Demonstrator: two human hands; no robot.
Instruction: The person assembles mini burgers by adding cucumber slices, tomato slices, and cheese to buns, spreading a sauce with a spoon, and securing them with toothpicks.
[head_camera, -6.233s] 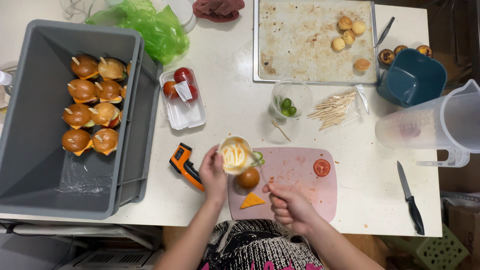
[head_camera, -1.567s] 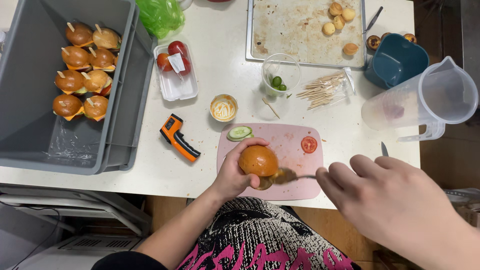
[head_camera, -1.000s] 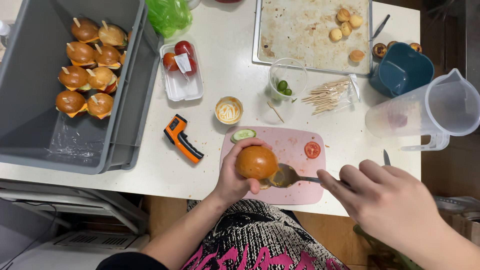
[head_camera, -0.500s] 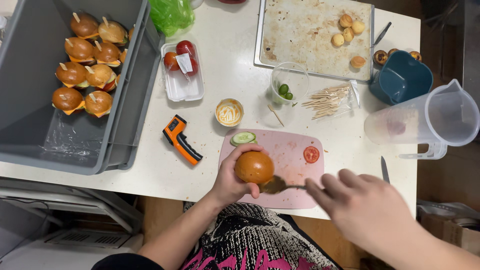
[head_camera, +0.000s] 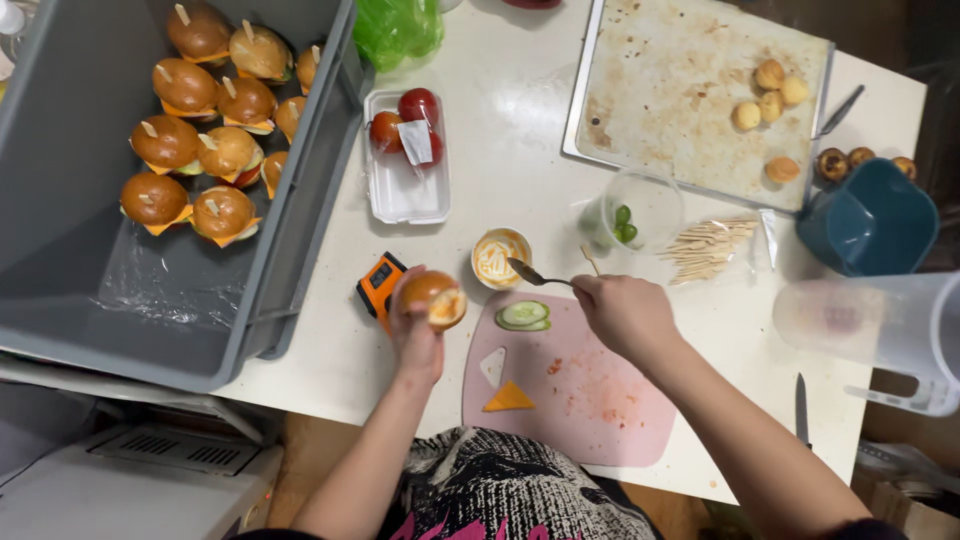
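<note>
The left hand (head_camera: 415, 330) is curled around a bun half (head_camera: 432, 298), cut face tilted up. Just to its right, the right hand (head_camera: 625, 315) pinches a spoon (head_camera: 535, 273) whose bowl hangs over the sauce cup (head_camera: 500, 257). Sauce could drip between cup and bun, or the tilted bun could slip from the loose grip. The white surface (head_camera: 510, 130) is crowded: pink board (head_camera: 590, 400) under the right hand, grey crate (head_camera: 70, 250) of finished sliders far left, baking tray (head_camera: 690, 90) beyond.

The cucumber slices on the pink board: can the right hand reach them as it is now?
Probably yes: the cucumber slices lie uncovered just beside the right hand, though it holds a spoon.
</note>
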